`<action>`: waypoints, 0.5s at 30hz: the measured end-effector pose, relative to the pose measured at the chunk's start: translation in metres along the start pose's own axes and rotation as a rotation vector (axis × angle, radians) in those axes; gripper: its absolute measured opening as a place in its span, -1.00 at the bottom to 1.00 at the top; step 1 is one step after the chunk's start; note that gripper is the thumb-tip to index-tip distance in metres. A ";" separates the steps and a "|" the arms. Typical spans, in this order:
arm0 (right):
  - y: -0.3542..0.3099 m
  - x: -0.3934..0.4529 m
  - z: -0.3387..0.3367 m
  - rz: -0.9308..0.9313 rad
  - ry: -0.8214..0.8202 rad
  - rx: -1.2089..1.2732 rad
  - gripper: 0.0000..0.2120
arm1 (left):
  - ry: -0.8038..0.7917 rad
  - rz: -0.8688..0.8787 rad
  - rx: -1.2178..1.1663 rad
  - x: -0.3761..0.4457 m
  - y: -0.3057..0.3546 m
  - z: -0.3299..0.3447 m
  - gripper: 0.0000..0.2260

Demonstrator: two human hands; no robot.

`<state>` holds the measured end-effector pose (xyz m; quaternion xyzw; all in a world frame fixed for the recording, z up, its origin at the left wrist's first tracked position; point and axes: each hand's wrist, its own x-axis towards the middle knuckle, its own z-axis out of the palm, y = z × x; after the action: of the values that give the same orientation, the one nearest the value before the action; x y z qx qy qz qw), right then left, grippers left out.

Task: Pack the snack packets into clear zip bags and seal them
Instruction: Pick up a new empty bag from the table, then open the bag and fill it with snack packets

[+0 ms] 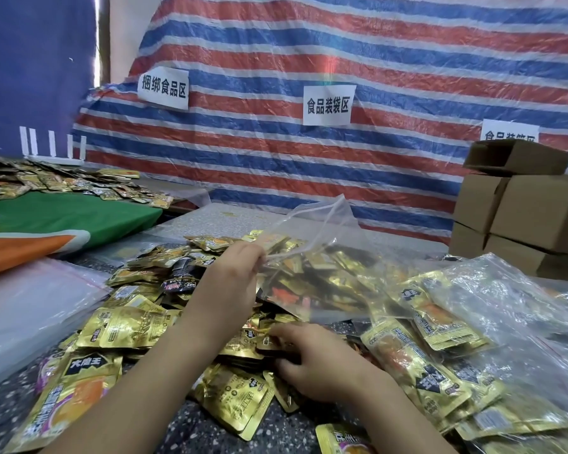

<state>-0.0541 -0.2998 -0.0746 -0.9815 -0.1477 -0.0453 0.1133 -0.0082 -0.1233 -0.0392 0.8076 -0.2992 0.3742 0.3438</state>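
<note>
Gold snack packets (243, 401) under right hand (312, 362), its grip pinching some; left hand (235, 270) pinches open zip bag (322, 257) rim

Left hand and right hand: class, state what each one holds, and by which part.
The left hand pinches the clear zip bag at its open mouth edge. The right hand grips loose gold snack packets on the pile, by their edges.

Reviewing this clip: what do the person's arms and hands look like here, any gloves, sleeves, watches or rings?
Both forearms are bare as far as the frame shows, with no sleeve edge visible. The left hand and right hand wear no gloves, and no watch, bracelet or ring shows. The picture is slightly blurred, so small items could be missed.
</note>
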 end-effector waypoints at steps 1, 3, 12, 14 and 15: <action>0.001 -0.001 0.000 -0.024 0.017 -0.017 -0.56 | 0.011 -0.003 0.002 0.000 -0.001 -0.001 -0.84; 0.005 -0.002 -0.001 -0.051 0.057 -0.012 -0.63 | 0.031 -0.003 0.006 0.001 -0.002 -0.003 -0.84; 0.022 -0.010 -0.015 -0.038 0.313 0.304 -0.76 | 0.063 0.011 0.001 0.002 -0.003 -0.002 -0.87; 0.018 -0.012 -0.019 0.033 0.378 0.484 -0.76 | 0.065 0.014 0.004 0.002 -0.002 -0.002 -0.87; 0.016 -0.012 -0.022 0.073 0.404 0.600 -0.76 | 0.064 0.013 0.006 0.002 -0.002 -0.002 -0.88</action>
<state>-0.0624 -0.3230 -0.0578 -0.8804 -0.0938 -0.1890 0.4248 -0.0064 -0.1210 -0.0373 0.7943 -0.2924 0.4030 0.3481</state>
